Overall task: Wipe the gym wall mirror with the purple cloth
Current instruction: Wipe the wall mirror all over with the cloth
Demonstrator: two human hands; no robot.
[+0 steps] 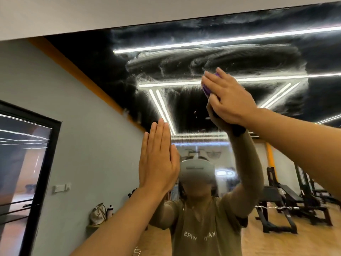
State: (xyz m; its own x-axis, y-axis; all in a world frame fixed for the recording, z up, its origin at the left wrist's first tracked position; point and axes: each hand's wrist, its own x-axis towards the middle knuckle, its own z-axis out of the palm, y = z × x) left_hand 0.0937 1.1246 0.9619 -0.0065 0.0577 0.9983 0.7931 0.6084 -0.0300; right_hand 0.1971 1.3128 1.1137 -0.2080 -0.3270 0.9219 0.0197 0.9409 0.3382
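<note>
Bare forearms [118, 224], olive T-shirt (mirrored), white headset [195, 171]

Standing flat against the wall mirror [184, 58], low and left of centre: the left hand [158, 161]. Pressing the cloth [207, 89] onto the glass, higher and to the right: the right hand [228, 98]. Lying behind the right hand and around it on the mirror: wipe streaks [166, 65].
</note>
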